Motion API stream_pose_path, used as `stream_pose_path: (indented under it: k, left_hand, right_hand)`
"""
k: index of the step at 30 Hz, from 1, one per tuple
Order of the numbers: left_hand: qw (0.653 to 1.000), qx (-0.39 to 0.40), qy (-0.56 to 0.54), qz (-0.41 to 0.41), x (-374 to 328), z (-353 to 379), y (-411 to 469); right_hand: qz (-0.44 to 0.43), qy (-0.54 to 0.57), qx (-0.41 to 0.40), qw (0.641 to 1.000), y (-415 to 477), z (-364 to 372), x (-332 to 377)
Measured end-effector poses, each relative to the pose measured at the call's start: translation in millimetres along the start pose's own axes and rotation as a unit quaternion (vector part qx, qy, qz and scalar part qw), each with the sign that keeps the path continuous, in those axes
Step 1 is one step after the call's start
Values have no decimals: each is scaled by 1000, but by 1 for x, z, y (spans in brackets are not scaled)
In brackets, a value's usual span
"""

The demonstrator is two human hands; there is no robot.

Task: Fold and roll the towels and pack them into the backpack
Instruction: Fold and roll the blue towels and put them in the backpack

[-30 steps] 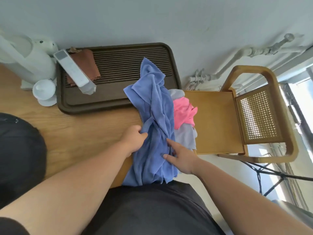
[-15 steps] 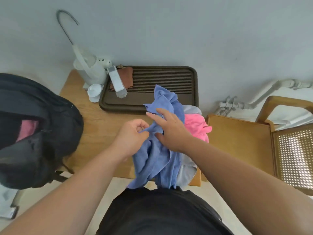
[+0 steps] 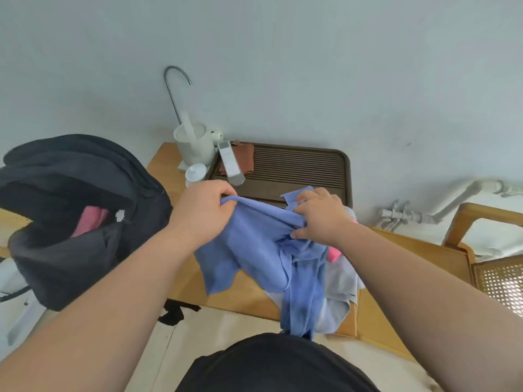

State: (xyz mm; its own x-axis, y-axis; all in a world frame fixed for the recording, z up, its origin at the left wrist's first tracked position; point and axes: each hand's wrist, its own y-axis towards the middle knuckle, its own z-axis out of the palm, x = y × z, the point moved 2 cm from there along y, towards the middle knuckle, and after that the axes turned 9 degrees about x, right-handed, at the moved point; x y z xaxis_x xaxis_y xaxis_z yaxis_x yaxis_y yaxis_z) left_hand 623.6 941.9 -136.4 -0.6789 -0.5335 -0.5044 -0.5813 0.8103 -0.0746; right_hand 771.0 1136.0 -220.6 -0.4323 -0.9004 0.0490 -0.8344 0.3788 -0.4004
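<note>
A blue towel [image 3: 254, 250] hangs crumpled above the wooden table [image 3: 226, 295]. My left hand [image 3: 202, 210] grips its upper edge at the left. My right hand [image 3: 319, 219] grips the same edge further right, so the cloth stretches between them and trails down over the table's front edge. Under it lie a grey towel [image 3: 339, 281] and a pink towel [image 3: 334, 254], mostly hidden. The black backpack [image 3: 73, 210] stands open at the left with a pink towel [image 3: 87, 222] showing inside.
A dark slatted tray [image 3: 297, 171] at the table's back holds a white remote [image 3: 230, 162] and a brown cloth [image 3: 243, 157]. A white kettle [image 3: 194, 142] and a small white lid [image 3: 195, 172] stand beside it. A wooden chair [image 3: 424, 256] is at the right.
Both hands have lifted the blue towel off the table and moved apart along its top edge. The view has tilted up and left, bringing the backpack further in.
</note>
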Motion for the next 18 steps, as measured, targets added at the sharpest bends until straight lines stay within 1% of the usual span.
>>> stream_pose_path:
  k: [2,4,6,8,9,10,12,15,17,18]
  left_hand:
    - [1000,-29,10,3,18,-6,4]
    - [1000,-24,-9,-9,35,-10,11]
    - [996,15,-87,-30,51,-11,16]
    - [978,59,-193,-52,66,-9,22]
    - [969,78,-228,-57,72,-8,25]
    - [965,95,-240,-55,78,-6,26]
    - [965,139,-218,-34,85,-2,29]
    - [963,222,-151,2,91,5,31]
    - [947,309,-94,7,95,12,30]
    - [929,363,-65,6,97,15,29]
  right_hand:
    - [28,-11,15,999,-6,0,2]
    - [61,2,14,998,-13,2,7]
    - [90,1,13,996,-18,6,11]
    - [115,13,20,993,-23,9,14]
    - [128,31,25,991,-26,11,16]
    - [141,55,26,988,-29,13,18]
    - [172,97,28,980,-39,19,22]
    - [205,149,48,966,-59,33,29]
    - [214,182,82,956,-73,44,32]
    - [215,191,117,951,-79,50,34]
